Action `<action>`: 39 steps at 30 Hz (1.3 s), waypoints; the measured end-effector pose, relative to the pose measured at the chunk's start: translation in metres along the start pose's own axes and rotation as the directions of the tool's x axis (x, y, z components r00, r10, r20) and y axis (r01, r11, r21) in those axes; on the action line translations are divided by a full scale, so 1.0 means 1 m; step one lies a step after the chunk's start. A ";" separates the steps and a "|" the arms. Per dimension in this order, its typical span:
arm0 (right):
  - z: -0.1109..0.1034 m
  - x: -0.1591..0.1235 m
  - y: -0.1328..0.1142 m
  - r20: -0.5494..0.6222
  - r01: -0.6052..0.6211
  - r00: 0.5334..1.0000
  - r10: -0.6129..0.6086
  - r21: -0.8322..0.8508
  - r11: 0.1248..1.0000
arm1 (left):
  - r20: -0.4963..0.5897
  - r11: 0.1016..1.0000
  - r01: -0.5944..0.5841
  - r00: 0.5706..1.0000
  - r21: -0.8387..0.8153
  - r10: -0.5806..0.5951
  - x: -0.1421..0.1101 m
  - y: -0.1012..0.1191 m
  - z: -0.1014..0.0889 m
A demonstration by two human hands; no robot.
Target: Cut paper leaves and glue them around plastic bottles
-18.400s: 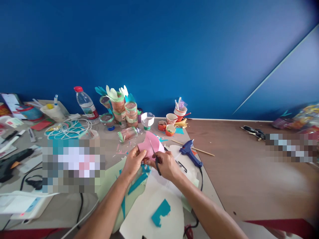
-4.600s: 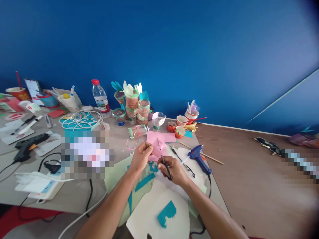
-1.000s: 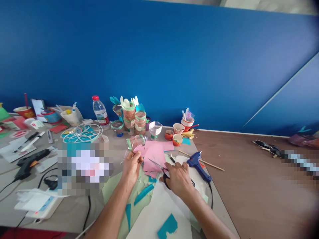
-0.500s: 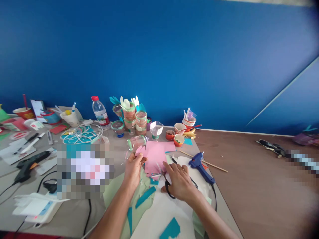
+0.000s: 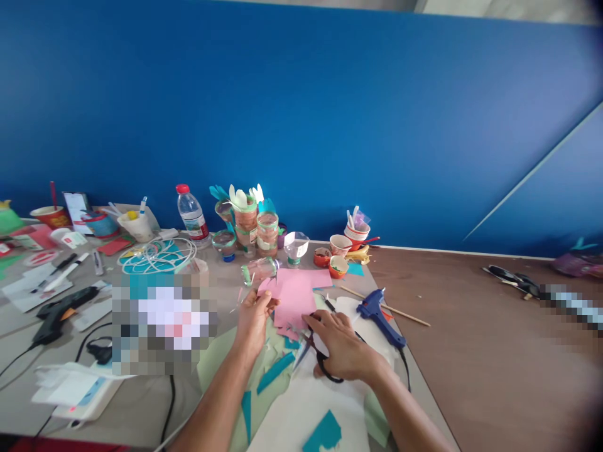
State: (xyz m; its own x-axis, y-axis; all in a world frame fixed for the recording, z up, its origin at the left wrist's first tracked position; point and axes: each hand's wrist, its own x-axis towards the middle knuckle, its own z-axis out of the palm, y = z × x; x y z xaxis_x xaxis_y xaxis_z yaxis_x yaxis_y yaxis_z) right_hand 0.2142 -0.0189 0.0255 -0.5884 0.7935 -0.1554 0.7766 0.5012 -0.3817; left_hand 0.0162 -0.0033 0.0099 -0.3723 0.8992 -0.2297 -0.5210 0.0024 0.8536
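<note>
My left hand [image 5: 253, 318] pinches a small pink paper piece [image 5: 265, 289] just above the table. A larger pink sheet [image 5: 296, 295] lies flat between both hands. My right hand [image 5: 340, 348] rests palm down on the papers, fingers spread, over the black-handled scissors [image 5: 320, 361], whose blades point left beneath the fingers. Whether the hand still grips the handles is hidden. Teal scraps [image 5: 276, 370] lie on pale green and white sheets below the hands.
A blue glue gun [image 5: 377, 309] and a wooden stick [image 5: 396, 311] lie right of my right hand. Decorated jars [image 5: 249, 220], a water bottle [image 5: 191, 210] and paper cups [image 5: 346, 242] stand along the blue wall. A black glue gun [image 5: 56, 309] and cables lie left.
My right hand lowered the scissors from the pink sheet onto the table and now lies flat over them. My left hand keeps its pinch on the small pink piece.
</note>
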 end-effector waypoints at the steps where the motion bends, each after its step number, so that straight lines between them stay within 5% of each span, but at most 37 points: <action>1: 0.000 0.001 0.000 -0.031 -0.012 0.999 0.012 -0.012 1.000 | 0.003 1.000 0.002 1.000 0.003 -0.002 0.000 0.000 0.000; 11: 0.001 0.008 -0.019 -0.137 -0.272 0.957 0.254 -0.132 0.953 | 0.023 1.000 -0.001 1.000 0.018 0.001 0.003 -0.004 -0.002; 17: -0.005 0.000 0.001 0.050 -0.059 0.997 0.054 0.096 0.994 | 0.032 1.000 -0.004 0.999 0.014 0.004 0.001 0.000 -0.001; 24: -0.013 -0.005 0.021 0.166 -0.023 0.986 -0.018 0.243 0.970 | 0.033 1.000 -0.009 0.999 0.018 0.009 0.003 -0.002 -0.003; 30: -0.006 0.000 0.006 -0.054 0.012 0.999 -0.006 0.121 0.993 | 0.028 1.000 -0.007 1.000 0.020 0.006 0.001 -0.001 -0.001; 36: -0.012 -0.004 0.000 0.085 0.077 0.992 -0.097 0.211 0.974 | 0.041 0.999 -0.003 0.999 0.040 0.002 0.000 -0.001 -0.001; 39: -0.013 0.000 0.004 -0.117 0.091 0.992 -0.055 0.332 0.939 | 0.077 0.999 -0.012 0.997 0.042 0.009 -0.001 -0.002 -0.001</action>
State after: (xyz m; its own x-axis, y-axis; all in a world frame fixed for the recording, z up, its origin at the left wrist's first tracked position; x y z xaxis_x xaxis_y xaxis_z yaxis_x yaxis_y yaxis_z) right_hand 0.2203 -0.0128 0.0365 -0.5995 0.7999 -0.0266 0.6011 0.4281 -0.6748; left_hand 0.0166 -0.0044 0.0073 -0.3172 0.9301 -0.1853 -0.4839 0.0093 0.8751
